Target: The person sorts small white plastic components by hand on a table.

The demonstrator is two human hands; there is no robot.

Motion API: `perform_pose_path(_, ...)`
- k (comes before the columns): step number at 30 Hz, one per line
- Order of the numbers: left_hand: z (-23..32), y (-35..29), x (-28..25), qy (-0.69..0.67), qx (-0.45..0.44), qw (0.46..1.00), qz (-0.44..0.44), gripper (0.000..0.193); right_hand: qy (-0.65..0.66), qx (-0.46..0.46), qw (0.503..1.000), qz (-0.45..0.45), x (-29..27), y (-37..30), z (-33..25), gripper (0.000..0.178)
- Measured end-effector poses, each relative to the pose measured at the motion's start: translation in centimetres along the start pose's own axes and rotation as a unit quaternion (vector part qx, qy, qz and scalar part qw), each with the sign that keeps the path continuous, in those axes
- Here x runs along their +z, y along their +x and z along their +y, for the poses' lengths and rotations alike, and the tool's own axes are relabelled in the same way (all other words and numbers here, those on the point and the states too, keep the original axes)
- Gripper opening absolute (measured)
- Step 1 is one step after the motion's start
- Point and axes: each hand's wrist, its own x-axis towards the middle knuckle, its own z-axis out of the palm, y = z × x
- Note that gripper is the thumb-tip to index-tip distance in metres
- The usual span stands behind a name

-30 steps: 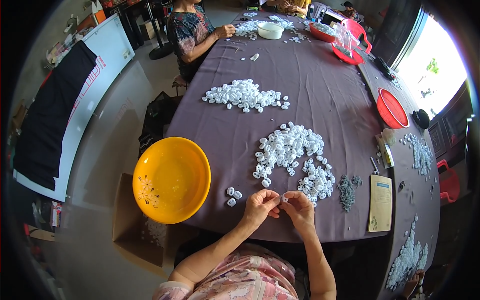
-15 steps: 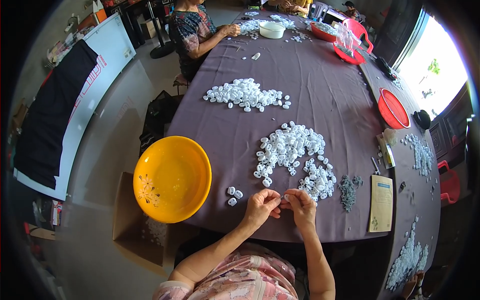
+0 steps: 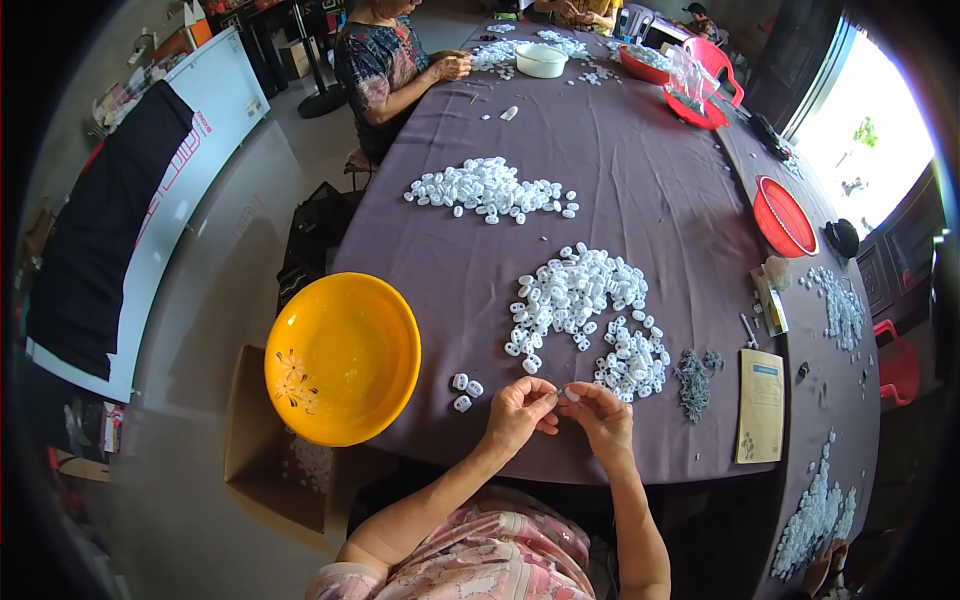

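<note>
My left hand (image 3: 520, 418) and my right hand (image 3: 606, 422) meet fingertip to fingertip over the table's near edge. Between the right thumb and forefinger sits a small white oval plastic piece (image 3: 571, 395). The left thumb and forefinger are pinched close beside it; whatever they grip is too small to make out. Just beyond my hands lies a pile of white oval plastic pieces (image 3: 578, 290) with dark marks, its right arm (image 3: 632, 362) curving down close to my right hand. Three white pieces (image 3: 462, 404) rest apart, left of my left hand.
A yellow basin (image 3: 345, 360) stands at the left edge above a cardboard box (image 3: 250, 460). Small grey parts (image 3: 693, 385) and a tan booklet (image 3: 761, 410) lie right. Farther off are another white pile (image 3: 485, 188), a red basket (image 3: 785, 217), a white bowl (image 3: 541, 60) and a seated person (image 3: 385, 70).
The right hand's fingers have shifted slightly, and the white piece in them shows more plainly. My left hand stays almost still. The far seated person's hands have moved a little left.
</note>
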Motion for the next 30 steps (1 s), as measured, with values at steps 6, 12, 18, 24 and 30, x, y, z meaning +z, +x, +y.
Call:
perform_pose_path(6,0.13,-0.04,0.06,0.013,0.001,1.0,-0.01,0.01,0.005,-0.027,1.0,0.015,0.26,0.27,0.13,0.014)
perform_pose_path(12,0.31,-0.2,0.15,0.049,-0.001,0.999,-0.012,0.011,-0.018,-0.021,1.0,0.013,0.4,0.43,0.08,0.015)
perform_pose_path(18,0.43,-0.34,0.29,0.067,0.007,0.998,-0.017,0.01,-0.087,-0.069,0.994,-0.014,0.77,0.56,-0.19,0.017)
perform_pose_path(24,0.38,-0.33,0.54,0.093,0.019,0.995,-0.014,0.01,-0.139,-0.087,0.986,-0.019,0.7,0.63,0.02,0.018)
perform_pose_path(30,0.47,-0.41,0.58,0.101,0.013,0.995,-0.012,0.01,-0.136,-0.085,0.987,-0.023,0.81,0.66,-0.44,0.014)
